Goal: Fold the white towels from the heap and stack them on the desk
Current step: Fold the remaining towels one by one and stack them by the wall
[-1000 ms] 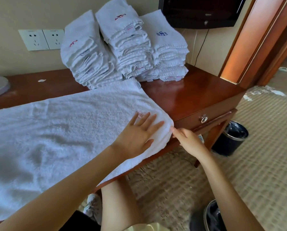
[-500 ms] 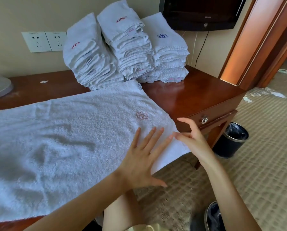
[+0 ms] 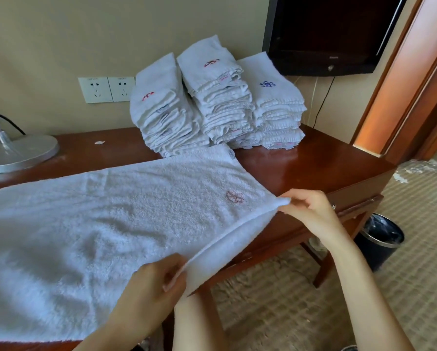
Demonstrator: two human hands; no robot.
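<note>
- Left hand (image 3: 151, 282): fingers (image 3: 173, 264) closed narrow, thumb against fingertips, pinching the short end edge of the white towel (image 3: 111, 224) at its near stretch. The cloth hangs just below the pinch, off the desk front.
- Right hand (image 3: 311, 214): fingers (image 3: 301, 195) curled and drawn together, pinching the far corner of that same edge between thumb and forefinger. The remaining fingers are loosely bent above the grip.
- White towel: spread flat on the desk (image 3: 301, 168), running away to the left of both hands. The edge between the two pinches is lifted clear of the wood and lightly taut.
- Embroidered mark (image 3: 234, 197): reddish stitching on the towel, just left of the right fingertips.
- Folded towel stacks (image 3: 220, 97): three white piles against the wall, beyond the right fingers, well apart from both hands. The far corner of the spread towel lies just beside their base. The top towels carry red or blue stitching.
- Lamp base (image 3: 17, 153): round and metallic, on the desk far to the left of the left fingers.
- Wall sockets (image 3: 106, 88): two white plates, left of the stacks.
- Television (image 3: 326, 34): dark screen on the wall above the right hand.
- Waste bin (image 3: 379, 239): black, on the carpet to the right of the right wrist.
</note>
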